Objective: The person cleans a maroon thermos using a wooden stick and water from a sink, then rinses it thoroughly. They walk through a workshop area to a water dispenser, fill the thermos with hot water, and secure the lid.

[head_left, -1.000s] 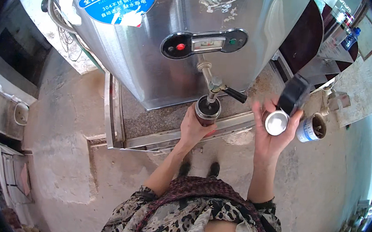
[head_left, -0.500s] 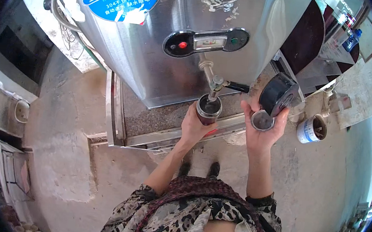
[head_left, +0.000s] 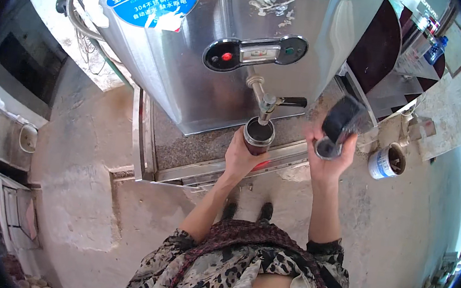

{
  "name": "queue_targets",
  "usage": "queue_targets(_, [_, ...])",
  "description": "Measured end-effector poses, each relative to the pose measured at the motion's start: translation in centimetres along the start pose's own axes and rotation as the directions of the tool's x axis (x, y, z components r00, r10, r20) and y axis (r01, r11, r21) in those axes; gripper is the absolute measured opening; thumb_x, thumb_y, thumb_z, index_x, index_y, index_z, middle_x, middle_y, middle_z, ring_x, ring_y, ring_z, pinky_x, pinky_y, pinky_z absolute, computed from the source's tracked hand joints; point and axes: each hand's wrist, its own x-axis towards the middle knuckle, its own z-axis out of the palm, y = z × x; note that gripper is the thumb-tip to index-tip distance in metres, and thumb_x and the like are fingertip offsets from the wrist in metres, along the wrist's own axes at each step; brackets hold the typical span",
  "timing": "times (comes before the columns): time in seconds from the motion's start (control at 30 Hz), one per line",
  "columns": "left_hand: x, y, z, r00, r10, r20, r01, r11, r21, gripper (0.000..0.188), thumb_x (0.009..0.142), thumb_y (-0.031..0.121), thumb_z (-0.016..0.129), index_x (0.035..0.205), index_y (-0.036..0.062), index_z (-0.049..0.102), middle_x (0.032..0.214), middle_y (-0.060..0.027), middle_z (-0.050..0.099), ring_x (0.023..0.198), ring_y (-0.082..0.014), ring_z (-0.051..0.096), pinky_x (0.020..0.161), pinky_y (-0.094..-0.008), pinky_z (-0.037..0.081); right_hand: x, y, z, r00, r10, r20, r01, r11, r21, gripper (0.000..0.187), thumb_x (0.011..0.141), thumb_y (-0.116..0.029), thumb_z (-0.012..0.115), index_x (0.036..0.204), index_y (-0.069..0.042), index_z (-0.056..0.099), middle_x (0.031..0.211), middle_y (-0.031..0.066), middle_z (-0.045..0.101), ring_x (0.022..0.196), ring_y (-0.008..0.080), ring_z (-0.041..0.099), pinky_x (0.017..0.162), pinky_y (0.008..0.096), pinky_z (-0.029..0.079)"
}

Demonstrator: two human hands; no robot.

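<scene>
Left hand (head_left: 243,155) fingers grasp an upright flask (head_left: 258,135), mouth up under the tap (head_left: 267,104); right hand (head_left: 329,153) fingers clench its dark lid (head_left: 338,126).

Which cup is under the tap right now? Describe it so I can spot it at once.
Start at the big steel water boiler and follow its front down to the tap with the black lever. Directly below its spout, the left hand holds a dark red cup with a metal rim, mouth up. The right hand holds a dark lid-like piece instead, off to the side.
</scene>
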Motion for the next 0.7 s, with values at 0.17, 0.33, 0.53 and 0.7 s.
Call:
queue_targets(0.17, [0.0, 0.0, -0.1, 1.0, 0.004, -0.001, -0.004, 1.0, -0.006, 0.08, 0.052, 0.02, 0.082, 0.119, 0.0044, 0.042, 0.108, -0.014, 0.055, 0.101, -0.0301, 0.055, 0.085, -0.0372, 0.045, -3.2, -0.6, -2.6, 0.999, 0.015, -0.044, -0.02, 0.994, -0.112, 0.05, 0.081, -0.051, 0.054, 0.105, -0.007, 0.051, 0.084, 0.003, 0.051, 0.072, 0.0168, 0.043, 0.064, 0.0339, 0.036])
queue_targets(0.33, [0.0, -0.2, 0.0, 0.998, -0.052, 0.017, 0.052, 0.999, 0.011, 0.075, 0.053, 0.021, 0.082, 0.115, 0.0032, 0.043, 0.108, -0.0141, 0.058, 0.101, -0.0267, 0.056, 0.087, -0.0353, 0.045, -6.1, -1.2, -5.3, 0.978, 0.033, -0.207, -0.067, 0.985, -0.158, 0.054, 0.078, -0.051, 0.057, 0.107, -0.006, 0.052, 0.086, 0.0041, 0.054, 0.074, 0.0191, 0.047, 0.066, 0.0348, 0.038])
queue_targets(0.53, [0.0, 0.0, 0.0, 1.0, -0.016, 0.004, 0.016, 1.0, 0.007, 0.073, 0.054, 0.02, 0.082, 0.113, 0.0027, 0.044, 0.108, -0.0142, 0.058, 0.1, -0.0265, 0.057, 0.086, -0.0358, 0.045, -7.4, -1.6, -6.2, 0.965, 0.066, -0.255, -0.147, 0.938, -0.313, 0.053, 0.077, -0.043, 0.063, 0.108, -0.002, 0.053, 0.099, 0.0089, 0.06, 0.086, 0.02, 0.057, 0.071, 0.0366, 0.046])
queue_targets(0.7, [0.1, -0.2, 0.0, 1.0, -0.014, 0.006, 0.014, 1.0, 0.016, 0.072, 0.054, 0.019, 0.082, 0.113, 0.0024, 0.044, 0.107, -0.0141, 0.058, 0.1, -0.0263, 0.057, 0.086, -0.0356, 0.045, -7.7, -0.9, -6.6, 0.938, 0.109, -0.328, -0.244, 0.881, -0.405, 0.048, 0.076, -0.034, 0.066, 0.105, 0.004, 0.055, 0.092, 0.0088, 0.063, 0.079, 0.0184, 0.062, 0.07, 0.0329, 0.052])
